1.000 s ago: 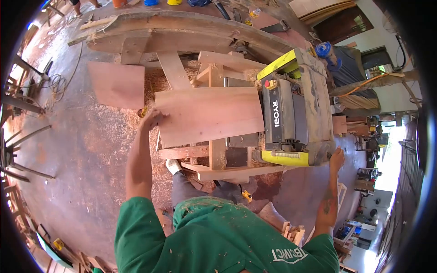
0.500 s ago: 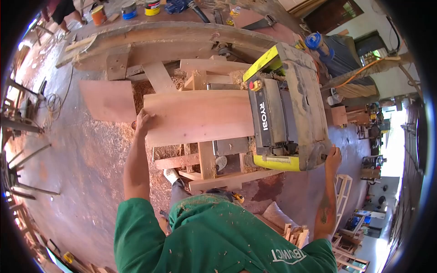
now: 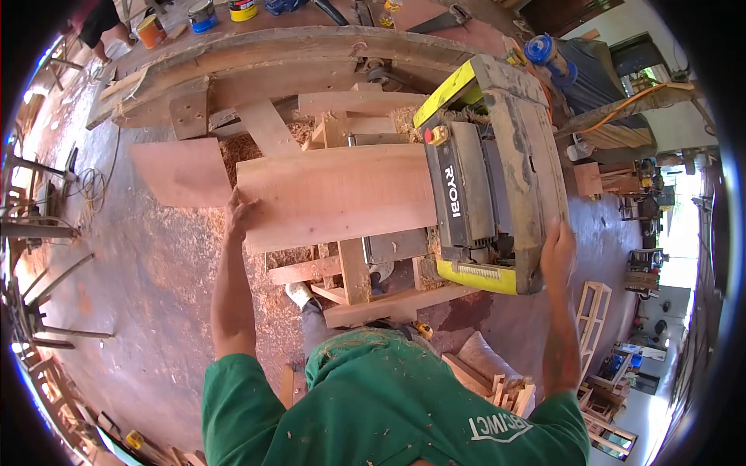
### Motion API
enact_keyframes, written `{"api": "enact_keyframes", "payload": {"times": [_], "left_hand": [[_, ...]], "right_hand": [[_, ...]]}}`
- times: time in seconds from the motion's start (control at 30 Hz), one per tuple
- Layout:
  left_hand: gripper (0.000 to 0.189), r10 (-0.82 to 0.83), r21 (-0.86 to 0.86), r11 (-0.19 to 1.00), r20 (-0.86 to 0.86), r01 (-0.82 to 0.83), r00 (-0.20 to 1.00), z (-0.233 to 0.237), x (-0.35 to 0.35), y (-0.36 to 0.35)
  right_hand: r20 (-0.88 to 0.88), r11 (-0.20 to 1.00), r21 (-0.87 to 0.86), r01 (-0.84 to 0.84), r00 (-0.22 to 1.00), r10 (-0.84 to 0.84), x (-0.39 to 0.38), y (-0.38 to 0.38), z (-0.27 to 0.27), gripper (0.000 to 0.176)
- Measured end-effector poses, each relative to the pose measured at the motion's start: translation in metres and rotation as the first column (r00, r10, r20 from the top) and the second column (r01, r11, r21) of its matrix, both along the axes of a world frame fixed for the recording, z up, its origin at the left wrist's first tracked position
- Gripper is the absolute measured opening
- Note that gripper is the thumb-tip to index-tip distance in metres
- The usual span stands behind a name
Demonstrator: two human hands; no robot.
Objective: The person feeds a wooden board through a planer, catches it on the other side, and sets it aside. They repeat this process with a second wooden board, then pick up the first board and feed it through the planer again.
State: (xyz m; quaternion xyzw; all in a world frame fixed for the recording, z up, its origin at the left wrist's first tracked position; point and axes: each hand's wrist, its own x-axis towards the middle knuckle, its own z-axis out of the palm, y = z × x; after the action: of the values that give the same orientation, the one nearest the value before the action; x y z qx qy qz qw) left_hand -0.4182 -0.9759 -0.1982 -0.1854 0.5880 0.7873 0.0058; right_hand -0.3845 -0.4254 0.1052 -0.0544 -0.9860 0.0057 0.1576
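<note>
A wide, reddish plank (image 3: 334, 190) lies flat with its right end in the yellow and grey Ryobi thickness planer (image 3: 509, 179). My left hand (image 3: 239, 211) grips the plank's left end, thumb on top and fingers around the edge. At the planer's near right corner is my right hand (image 3: 557, 252), slightly blurred, with its fingers curled in. Whatever they hold there is hidden behind the hand. Under the plank, part of the planer's metal bed (image 3: 398, 245) shows, above a wooden stand (image 3: 355, 272).
Wood shavings (image 3: 287, 260) cover the floor around the stand. A thin flat board (image 3: 180, 172) lies at left. Behind runs a long heavy beam (image 3: 256, 66), with paint cans (image 3: 202, 15) and a handsaw (image 3: 435, 22) beyond. Wood offcuts (image 3: 509, 392) are near my right side.
My right hand has moved upward along the planer's corner, covering a dark knob seen there before. My left hand stays on the plank's end. The view has shifted slightly.
</note>
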Motion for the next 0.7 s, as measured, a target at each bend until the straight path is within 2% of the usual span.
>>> {"api": "enact_keyframes", "payload": {"times": [0.07,0.1,0.17,0.23,0.37,0.4,0.47,0.5,0.57,0.63,0.7], "left_hand": [[0.051,0.03,-0.024,0.999,0.137,-0.027,0.99,0.007,0.0,0.002],[0.051,0.021,-0.028,0.999,0.134,-0.017,0.991,0.018,-0.002,0.006],[0.045,0.066,-0.115,0.992,0.169,-0.047,0.983,0.039,0.0,0.016],[0.042,0.057,-0.096,0.994,0.153,-0.042,0.987,0.016,0.007,0.01],[0.037,0.001,-0.103,0.995,0.161,0.016,0.987,-0.04,0.017,-0.011],[0.037,0.001,-0.102,0.995,0.162,0.016,0.987,-0.033,0.017,-0.01],[0.036,0.079,-0.139,0.989,0.206,-0.051,0.975,-0.003,0.018,-0.002],[0.036,0.077,-0.14,0.989,0.212,-0.047,0.974,0.008,0.019,0.001],[0.036,0.111,-0.099,0.991,0.202,-0.092,0.973,0.025,0.018,0.006],[0.036,0.098,-0.115,0.99,0.184,-0.077,0.978,0.005,0.018,0.0],[0.037,0.076,-0.128,0.99,0.162,-0.056,0.984,-0.007,0.016,-0.004]], "right_hand": [[0.016,0.984,0.009,0.179,0.984,-0.18,-0.032,0.053,-0.01,0.03],[0.015,0.982,0.005,0.189,0.982,-0.189,-0.026,0.074,-0.011,0.03],[-0.078,0.997,0.008,0.076,0.994,-0.075,-0.001,0.106,-0.008,0.03],[-0.056,0.99,0.048,0.129,0.99,-0.126,0.034,0.12,-0.008,0.029],[-0.014,0.974,0.019,0.224,0.975,-0.223,0.089,0.076,-0.004,0.027],[-0.014,0.975,0.02,0.223,0.975,-0.223,0.089,0.055,0.0,0.027],[0.063,0.967,-0.164,0.193,0.981,-0.185,0.088,0.018,0.008,0.027],[0.069,0.967,-0.164,0.197,0.98,-0.188,0.086,0.009,0.008,0.027],[0.045,0.977,-0.204,0.061,0.998,-0.053,0.062,-0.003,0.006,0.025],[-0.017,0.989,-0.143,-0.035,0.999,0.033,0.033,-0.013,0.006,0.025],[0.003,0.993,-0.122,0.005,1.0,-0.005,0.008,-0.005,0.004,0.025]]}}
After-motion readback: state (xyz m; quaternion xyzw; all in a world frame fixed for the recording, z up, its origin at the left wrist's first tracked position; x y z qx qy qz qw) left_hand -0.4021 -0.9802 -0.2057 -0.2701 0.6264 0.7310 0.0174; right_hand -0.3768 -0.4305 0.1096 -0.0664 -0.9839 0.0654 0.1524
